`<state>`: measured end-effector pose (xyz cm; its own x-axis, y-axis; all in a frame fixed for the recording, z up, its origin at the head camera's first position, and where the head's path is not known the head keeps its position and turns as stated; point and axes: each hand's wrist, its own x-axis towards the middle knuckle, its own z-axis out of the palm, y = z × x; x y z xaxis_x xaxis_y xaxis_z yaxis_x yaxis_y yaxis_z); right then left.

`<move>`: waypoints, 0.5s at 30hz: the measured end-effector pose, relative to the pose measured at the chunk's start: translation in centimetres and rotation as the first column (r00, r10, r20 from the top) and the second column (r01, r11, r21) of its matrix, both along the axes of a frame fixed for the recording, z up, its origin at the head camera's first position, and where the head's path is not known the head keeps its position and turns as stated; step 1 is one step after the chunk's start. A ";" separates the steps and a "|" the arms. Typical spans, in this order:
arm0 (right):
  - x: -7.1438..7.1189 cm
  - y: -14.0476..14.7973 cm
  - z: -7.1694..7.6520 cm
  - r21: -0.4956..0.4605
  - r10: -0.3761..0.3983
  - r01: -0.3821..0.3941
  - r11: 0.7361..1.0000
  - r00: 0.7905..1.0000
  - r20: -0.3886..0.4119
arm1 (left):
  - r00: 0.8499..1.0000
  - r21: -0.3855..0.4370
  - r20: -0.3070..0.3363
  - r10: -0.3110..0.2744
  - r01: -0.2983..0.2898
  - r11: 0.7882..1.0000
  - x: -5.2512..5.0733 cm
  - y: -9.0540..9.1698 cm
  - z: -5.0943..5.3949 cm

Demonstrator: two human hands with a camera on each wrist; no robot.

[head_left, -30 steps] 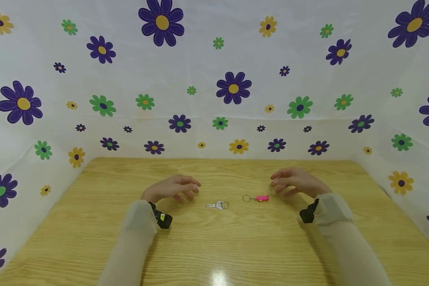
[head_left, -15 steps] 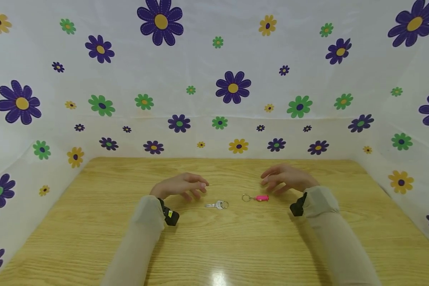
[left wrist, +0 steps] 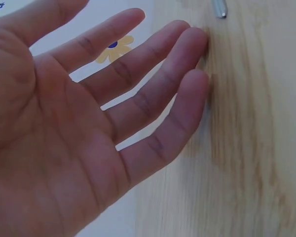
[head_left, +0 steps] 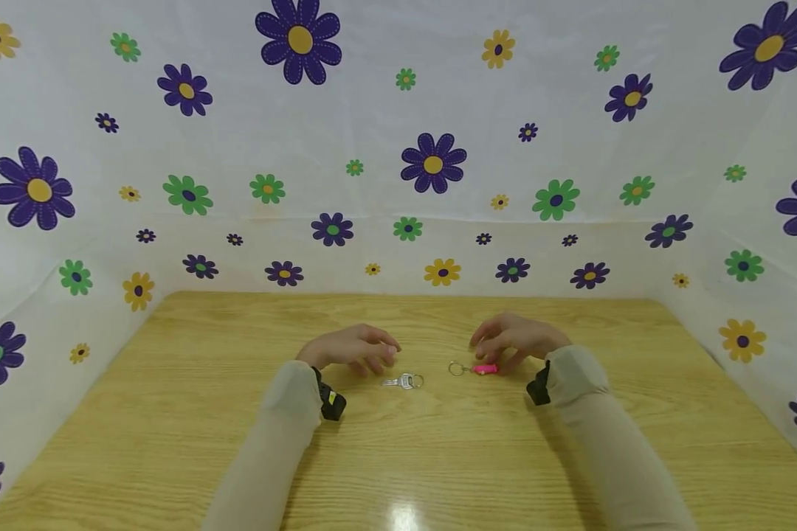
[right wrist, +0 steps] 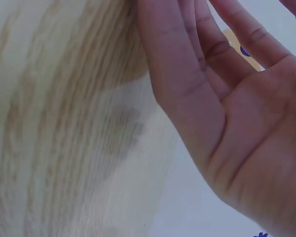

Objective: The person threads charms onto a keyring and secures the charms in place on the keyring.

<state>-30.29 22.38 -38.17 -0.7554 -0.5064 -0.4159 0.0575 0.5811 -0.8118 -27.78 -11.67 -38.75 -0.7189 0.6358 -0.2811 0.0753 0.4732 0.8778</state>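
A silver key (head_left: 404, 381) with a small ring lies flat on the wooden table in the head view. To its right is a bright pink key fob (head_left: 485, 369) attached to a metal split ring (head_left: 456, 368). My left hand (head_left: 350, 348) is just left of the key, fingers loosely bent and holding nothing; in the left wrist view the tip of the silver key (left wrist: 220, 9) shows at the top. My right hand (head_left: 522, 341) is over the right end of the pink fob, fingers loosely bent. Whether they touch it I cannot tell; the right wrist view does not show the fob.
The light wood table (head_left: 398, 450) extends around both hands. White cloth (head_left: 372, 110) with purple, green and yellow flowers stands behind it and on both sides. Black wrist cameras (head_left: 333, 405) are strapped under both wrists.
Both hands have moved inward, the left one rightward toward the key and the right one leftward to the pink fob. The key and fob lie practically where they were.
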 end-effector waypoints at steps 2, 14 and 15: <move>0.0 -0.2 0.0 0.011 0.007 -0.007 1.000 1.000 0.005 | 1.000 -0.006 0.004 0.000 0.000 1.000 0.0 0.2 0.0; 0.3 -1.8 -0.3 0.110 0.017 -0.015 0.994 1.000 -0.020 | 0.999 0.007 0.036 0.005 -0.006 1.000 -0.4 1.9 -1.0; 0.3 -2.0 -0.3 0.114 0.017 -0.014 0.993 1.000 -0.024 | 1.000 -0.007 0.023 0.005 -0.005 1.000 -0.3 2.0 -1.0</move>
